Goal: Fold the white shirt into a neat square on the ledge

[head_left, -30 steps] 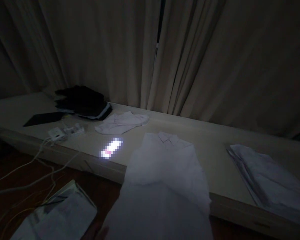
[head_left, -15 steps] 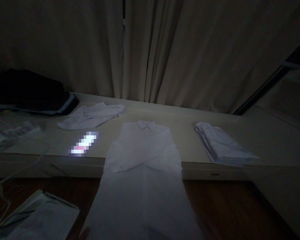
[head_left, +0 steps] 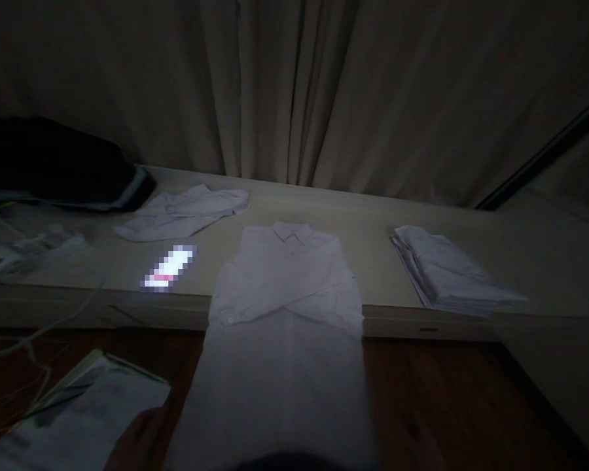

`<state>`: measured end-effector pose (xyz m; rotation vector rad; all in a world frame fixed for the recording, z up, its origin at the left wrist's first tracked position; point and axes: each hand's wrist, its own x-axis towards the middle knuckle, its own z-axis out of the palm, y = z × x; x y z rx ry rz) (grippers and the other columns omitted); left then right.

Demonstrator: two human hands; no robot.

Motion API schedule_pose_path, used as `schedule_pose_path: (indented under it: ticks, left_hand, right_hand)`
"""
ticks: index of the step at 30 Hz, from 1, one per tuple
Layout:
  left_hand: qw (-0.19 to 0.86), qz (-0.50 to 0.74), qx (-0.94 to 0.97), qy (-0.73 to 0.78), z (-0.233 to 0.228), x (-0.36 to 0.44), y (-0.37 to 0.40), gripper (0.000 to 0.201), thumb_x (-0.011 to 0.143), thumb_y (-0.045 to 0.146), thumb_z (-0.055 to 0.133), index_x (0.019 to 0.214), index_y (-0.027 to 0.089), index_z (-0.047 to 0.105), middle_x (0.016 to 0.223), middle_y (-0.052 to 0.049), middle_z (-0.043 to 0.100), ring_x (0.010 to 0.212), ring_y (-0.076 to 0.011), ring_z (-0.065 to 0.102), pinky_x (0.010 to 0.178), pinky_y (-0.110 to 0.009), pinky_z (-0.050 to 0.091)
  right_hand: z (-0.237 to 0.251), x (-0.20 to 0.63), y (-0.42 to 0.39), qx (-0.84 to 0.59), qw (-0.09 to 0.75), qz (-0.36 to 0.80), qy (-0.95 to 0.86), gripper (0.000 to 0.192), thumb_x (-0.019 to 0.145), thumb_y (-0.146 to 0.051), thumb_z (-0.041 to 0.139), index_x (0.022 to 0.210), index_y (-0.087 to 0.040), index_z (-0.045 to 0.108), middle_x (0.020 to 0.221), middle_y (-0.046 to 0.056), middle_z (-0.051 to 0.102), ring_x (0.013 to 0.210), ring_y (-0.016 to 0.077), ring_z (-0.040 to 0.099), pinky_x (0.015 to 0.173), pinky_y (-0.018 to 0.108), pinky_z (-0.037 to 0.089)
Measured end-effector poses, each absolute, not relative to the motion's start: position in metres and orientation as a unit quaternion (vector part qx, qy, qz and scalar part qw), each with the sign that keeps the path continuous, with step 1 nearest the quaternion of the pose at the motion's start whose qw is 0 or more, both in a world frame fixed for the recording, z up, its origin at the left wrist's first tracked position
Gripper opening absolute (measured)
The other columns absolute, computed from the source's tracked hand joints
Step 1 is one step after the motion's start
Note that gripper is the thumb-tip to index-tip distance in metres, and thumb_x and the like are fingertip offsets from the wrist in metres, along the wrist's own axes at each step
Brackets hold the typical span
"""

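1. Across the table (head_left: 383, 261) edge, centre, a white shirt (head_left: 285, 327) lies collar far, sleeves crossed, tail hanging near.
2. Left hand (head_left: 140, 438) touches its near-left hem; grip too dark to tell.
3. Right hand unseen.

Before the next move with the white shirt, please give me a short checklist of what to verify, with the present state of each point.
1. White collared shirt lies flat with its collar on the pale ledge: ok.
2. Sleeves folded across the chest: ok.
3. Lower part of the shirt is supported: not ok, it hangs over the ledge edge toward the dark wooden floor.
4. Left hand is at the shirt's lower left edge: ok, but whether it grips the cloth: cannot tell.
5. Right hand is on the shirt: cannot tell, not visible.
6. Stack of folded white cloths lies apart from the shirt: ok.
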<state>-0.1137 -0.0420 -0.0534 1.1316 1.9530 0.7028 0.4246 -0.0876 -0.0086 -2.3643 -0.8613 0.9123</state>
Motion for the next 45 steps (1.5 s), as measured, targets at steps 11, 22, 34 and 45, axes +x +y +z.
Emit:
schedule_pose_path:
  ticks: [11, 22, 34, 45]
  left_hand:
    - [0.395, 0.243, 0.533, 0.708, 0.01, -0.001, 0.075, 0.042, 0.078, 0.053, 0.04, 0.082, 0.018, 0.062, 0.082, -0.008, 0.069, 0.08, -0.0221, 0.064, 0.074, -0.034, 0.052]
    - [0.598, 0.099, 0.566, 0.559, -0.034, 0.092, 0.048, 0.032, 0.074, 0.04, 0.049, 0.087, 0.015, 0.065, 0.089, -0.016, 0.07, 0.088, -0.0262, 0.065, 0.077, -0.038, 0.053]
    - [0.616, 0.105, 0.54, 0.564, -0.023, 0.092, 0.041, 0.042, 0.081, 0.047, 0.041, 0.094, 0.016, 0.064, 0.073, -0.008, 0.067, 0.066, -0.0175, 0.063, 0.061, -0.029, 0.052]
    - [0.484, 0.149, 0.627, 0.593, -0.034, 0.11, 0.024, 0.036, 0.086, 0.038, 0.038, 0.106, 0.019, 0.062, 0.111, -0.008, 0.067, 0.102, -0.019, 0.059, 0.096, -0.035, 0.044]
  right_hand:
    - [-0.001, 0.274, 0.008, -0.66, 0.077, 0.268, -0.698, 0.033, 0.09, -0.031, 0.033, 0.101, -0.021, 0.063, 0.106, 0.008, 0.066, 0.101, 0.0206, 0.061, 0.091, 0.033, 0.045]
    - [-0.039, 0.239, 0.021, -0.679, 0.002, 0.186, -0.711, 0.024, 0.089, -0.033, 0.044, 0.101, -0.02, 0.06, 0.103, 0.009, 0.065, 0.096, 0.0223, 0.061, 0.082, 0.032, 0.045]
    - [-0.038, 0.242, 0.014, -0.72, -0.008, 0.217, -0.659, 0.022, 0.089, -0.029, 0.04, 0.088, -0.022, 0.061, 0.085, 0.005, 0.068, 0.075, 0.0173, 0.062, 0.061, 0.027, 0.035]
    - [-0.032, 0.257, 0.01, -0.708, 0.109, 0.322, -0.619, 0.025, 0.088, -0.032, 0.039, 0.083, -0.02, 0.061, 0.086, 0.005, 0.068, 0.076, 0.0158, 0.06, 0.067, 0.025, 0.038]
